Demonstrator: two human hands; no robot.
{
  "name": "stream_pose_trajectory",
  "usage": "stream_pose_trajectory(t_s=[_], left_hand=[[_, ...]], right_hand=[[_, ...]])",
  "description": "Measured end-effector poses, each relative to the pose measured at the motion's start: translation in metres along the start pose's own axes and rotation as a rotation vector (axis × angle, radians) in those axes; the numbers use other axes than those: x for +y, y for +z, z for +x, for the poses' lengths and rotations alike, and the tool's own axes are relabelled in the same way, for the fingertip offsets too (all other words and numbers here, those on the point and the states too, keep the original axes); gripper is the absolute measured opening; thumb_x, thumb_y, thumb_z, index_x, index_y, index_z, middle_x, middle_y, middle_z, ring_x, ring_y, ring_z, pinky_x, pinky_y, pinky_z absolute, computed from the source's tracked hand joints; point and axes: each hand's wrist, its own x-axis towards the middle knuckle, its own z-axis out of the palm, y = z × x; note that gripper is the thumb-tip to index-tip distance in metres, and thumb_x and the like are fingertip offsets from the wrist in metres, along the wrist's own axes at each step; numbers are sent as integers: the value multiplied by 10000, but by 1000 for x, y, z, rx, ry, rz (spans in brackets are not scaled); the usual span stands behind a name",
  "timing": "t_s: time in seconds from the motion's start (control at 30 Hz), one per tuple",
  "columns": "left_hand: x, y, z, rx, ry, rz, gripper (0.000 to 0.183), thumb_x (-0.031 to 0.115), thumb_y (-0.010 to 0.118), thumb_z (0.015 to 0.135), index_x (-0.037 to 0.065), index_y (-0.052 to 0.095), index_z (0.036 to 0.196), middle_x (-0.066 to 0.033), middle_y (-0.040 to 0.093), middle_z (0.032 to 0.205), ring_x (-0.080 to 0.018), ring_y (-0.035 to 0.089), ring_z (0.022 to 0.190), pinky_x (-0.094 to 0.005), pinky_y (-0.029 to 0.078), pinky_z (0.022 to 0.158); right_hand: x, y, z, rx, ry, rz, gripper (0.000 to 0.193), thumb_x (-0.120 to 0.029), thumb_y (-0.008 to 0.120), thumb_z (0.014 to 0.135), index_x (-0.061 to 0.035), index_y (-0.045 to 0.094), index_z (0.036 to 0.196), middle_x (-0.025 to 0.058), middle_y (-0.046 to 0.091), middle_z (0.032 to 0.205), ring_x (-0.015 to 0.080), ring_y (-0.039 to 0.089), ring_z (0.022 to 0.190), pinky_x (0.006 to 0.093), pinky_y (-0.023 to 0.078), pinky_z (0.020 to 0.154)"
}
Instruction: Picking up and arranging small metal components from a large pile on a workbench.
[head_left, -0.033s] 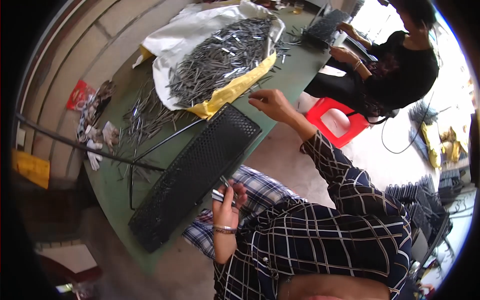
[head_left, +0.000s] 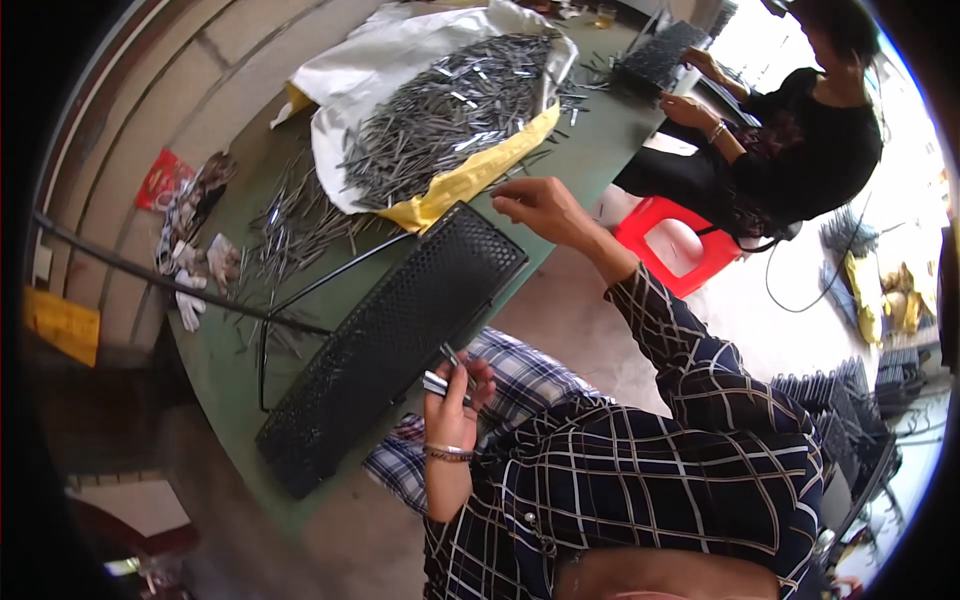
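Observation:
A long black perforated metal basket-like panel (head_left: 400,330) lies slantwise across the table edge in front of me, with a thin black wire handle (head_left: 330,277) beside it. My left hand (head_left: 455,403) is at the panel's near edge, closed round a few shiny metal strips (head_left: 437,385) that stick out between the fingers. My right hand (head_left: 548,208) hovers by the panel's far right end, fingers bent and pressed together. Whatever they pinch, if anything, is too small to make out. Beyond the panel, a white and yellow sack (head_left: 490,150) lies spread under a heap of metal strips (head_left: 440,115).
Loose strips (head_left: 295,230) lie scattered on the green table (head_left: 215,360). Stained gloves (head_left: 190,295) rest at its left edge. At the far right a person in black (head_left: 810,150) handles another black panel (head_left: 655,60). A red stool (head_left: 637,232) and stacked black racks (head_left: 835,415) stand right.
Very little differs. The view has shifted slightly, and my right hand is a touch closer to the panel's far end. My left hand keeps its hold on the metal strips.

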Motion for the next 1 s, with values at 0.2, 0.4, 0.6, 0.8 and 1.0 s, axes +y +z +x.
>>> stream_pose_trajectory(t_s=[0.2,0.4,0.6,0.8,1.0], left_hand=[[19,11,7,-10,69,4,212,131,518,923,43,516,1116,-101,627,985,-177,619,887,-296,525,745],[23,13,12,5,85,57,232,141,518,926,6,547,1112,-100,638,966,-179,636,873,-287,544,748],[17,6,14,-9,57,45,256,182,532,924,-2,557,1100,-108,641,964,-180,641,880,-288,550,737],[17,0,19,76,78,37,246,182,527,925,-9,553,1079,-105,640,953,-189,639,878,-302,551,743],[21,-5,24,136,117,35,249,164,511,931,-21,541,1096,-116,642,958,-194,642,870,-309,555,736]], right_hand=[[-77,42,-36,-532,-48,432,366,-297,611,881,37,632,1030,65,655,853,100,581,763,265,487,667],[-71,76,-53,-729,155,540,247,-161,670,839,53,630,956,46,637,837,77,562,784,228,470,675],[-59,90,-58,-709,261,679,253,-151,681,819,60,634,950,67,650,805,82,583,730,225,484,644],[-61,101,-55,-685,295,707,248,-141,673,823,65,629,954,68,649,798,79,583,716,226,485,632],[-64,108,-48,-670,238,603,217,-137,658,839,51,634,944,49,638,811,73,579,749,223,476,650]])
